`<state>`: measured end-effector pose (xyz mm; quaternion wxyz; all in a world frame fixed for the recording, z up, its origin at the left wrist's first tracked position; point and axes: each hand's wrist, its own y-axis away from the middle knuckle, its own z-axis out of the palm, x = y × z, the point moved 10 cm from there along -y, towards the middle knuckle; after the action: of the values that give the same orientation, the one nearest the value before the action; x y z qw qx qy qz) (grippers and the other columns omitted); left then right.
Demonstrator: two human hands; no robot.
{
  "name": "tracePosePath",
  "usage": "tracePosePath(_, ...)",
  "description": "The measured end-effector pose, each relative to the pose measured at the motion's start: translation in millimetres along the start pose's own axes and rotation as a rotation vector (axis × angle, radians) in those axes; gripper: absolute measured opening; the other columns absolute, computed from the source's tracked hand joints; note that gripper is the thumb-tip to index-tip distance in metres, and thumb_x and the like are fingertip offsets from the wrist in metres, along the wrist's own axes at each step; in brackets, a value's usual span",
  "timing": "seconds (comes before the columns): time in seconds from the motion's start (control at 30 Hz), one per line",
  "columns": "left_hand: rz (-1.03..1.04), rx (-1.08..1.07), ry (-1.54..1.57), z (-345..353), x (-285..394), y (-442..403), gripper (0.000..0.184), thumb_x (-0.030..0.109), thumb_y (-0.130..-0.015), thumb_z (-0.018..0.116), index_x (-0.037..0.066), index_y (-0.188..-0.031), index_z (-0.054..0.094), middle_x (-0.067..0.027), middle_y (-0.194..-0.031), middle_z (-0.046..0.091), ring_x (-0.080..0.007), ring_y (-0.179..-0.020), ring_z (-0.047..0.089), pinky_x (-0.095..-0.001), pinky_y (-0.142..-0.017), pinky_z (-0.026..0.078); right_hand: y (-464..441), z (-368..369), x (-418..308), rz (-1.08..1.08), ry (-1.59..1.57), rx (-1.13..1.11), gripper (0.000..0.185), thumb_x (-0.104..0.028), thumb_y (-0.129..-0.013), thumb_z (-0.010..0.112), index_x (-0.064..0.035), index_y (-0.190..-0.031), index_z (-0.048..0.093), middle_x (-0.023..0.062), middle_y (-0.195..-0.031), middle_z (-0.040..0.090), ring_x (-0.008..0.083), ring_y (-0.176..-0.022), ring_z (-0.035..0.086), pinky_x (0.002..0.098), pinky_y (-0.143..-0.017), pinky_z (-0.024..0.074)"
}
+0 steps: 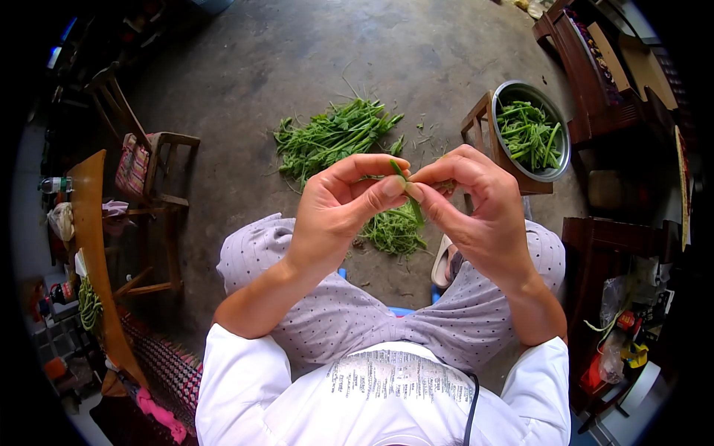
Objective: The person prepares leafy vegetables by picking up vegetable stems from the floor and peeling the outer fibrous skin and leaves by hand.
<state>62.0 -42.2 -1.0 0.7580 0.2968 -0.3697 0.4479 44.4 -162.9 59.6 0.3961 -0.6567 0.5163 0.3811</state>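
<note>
A short green vegetable stem [417, 212] is held up in front of my lap. My left hand [338, 197] pinches it between thumb and index finger. The thumb and index finger of my right hand [483, 201] are closed on the same stem, close against the left fingertips. Beyond my hands, a heap of leafy green stems [335, 134] lies on the floor. A smaller pile of thin, stringy green scraps [394, 229] shows below my hands, partly hidden by them.
At the right, a metal basin [565, 152] of cut green stems sits on a wooden stool [480, 119]. A wooden chair [160, 152] and a wooden table [93, 223] stand at the left. Dark wooden furniture [595, 82] lines the right side of the concrete floor [245, 74].
</note>
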Motion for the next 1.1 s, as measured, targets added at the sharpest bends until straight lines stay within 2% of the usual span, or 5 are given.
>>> tracePosePath(0.3,0.029,-0.035,-0.097,-0.7,3.7,1.9,0.022,0.009,-0.086,0.065,-0.002,-0.104,0.06,-0.0077,-0.096,0.066,-0.0117,-0.088,0.063,-0.0233,-0.078,0.052,-0.5,-4.8,2.0,-0.033,-0.136,0.044,0.012,0.0,-0.083,0.064,0.0034,-0.095,0.063,0.0047,-0.087,0.056,0.0089,-0.078,0.055,0.0204,-0.069,0.0435)
tracePosePath(0.57,0.522,0.109,-0.77,12.9,45.7,16.9,0.013,-0.001,-0.078,0.069,0.002,-0.09,0.067,-0.0074,-0.081,0.067,-0.0126,-0.072,0.065,-0.0234,-0.06,0.052,0.6,-0.5,-3.4,-0.022,-0.115,0.03,0.01,0.0,-0.084,0.064,0.0033,-0.093,0.065,0.0045,-0.086,0.057,0.0087,-0.078,0.055,0.0204,-0.068,0.0434)
tracePosePath(0.67,0.689,0.069,-1.056,28.3,58.3,24.4,0.018,-0.007,-0.076,0.068,0.001,-0.092,0.066,-0.0076,-0.083,0.066,-0.014,-0.076,0.064,-0.025,-0.066,0.051,1.0,-1.5,-1.8,-0.005,-0.133,0.038,0.01,0.0,-0.084,0.064,0.0033,-0.093,0.066,0.0045,-0.086,0.057,0.0086,-0.078,0.055,0.0203,-0.068,0.0433)
tracePosePath(0.93,0.878,0.085,-1.219,38.3,63.8,33.9,0.024,-0.009,-0.071,0.07,0.003,-0.092,0.067,-0.0096,-0.084,0.066,-0.019,-0.074,0.065,-0.027,-0.062,0.052,-0.6,0.4,4.8,0.016,-0.083,0.016,0.011,-0.001,-0.083,0.064,0.0048,-0.092,0.065,0.0043,-0.085,0.056,0.0077,-0.078,0.055,0.0194,-0.067,0.0434)
tracePosePath(1.1,0.902,0.055,-1.206,39.0,64.1,34.7,0.025,-0.009,-0.071,0.069,0.004,-0.093,0.067,-0.0098,-0.085,0.066,-0.019,-0.075,0.065,-0.0268,-0.063,0.052,-0.7,8.1,25.9,0.202,-0.494,-0.007,0.011,-0.006,-0.083,0.065,0.0041,-0.086,0.063,0.0,-0.076,0.057,0.0037,-0.069,0.052,0.0184,-0.06,0.043)
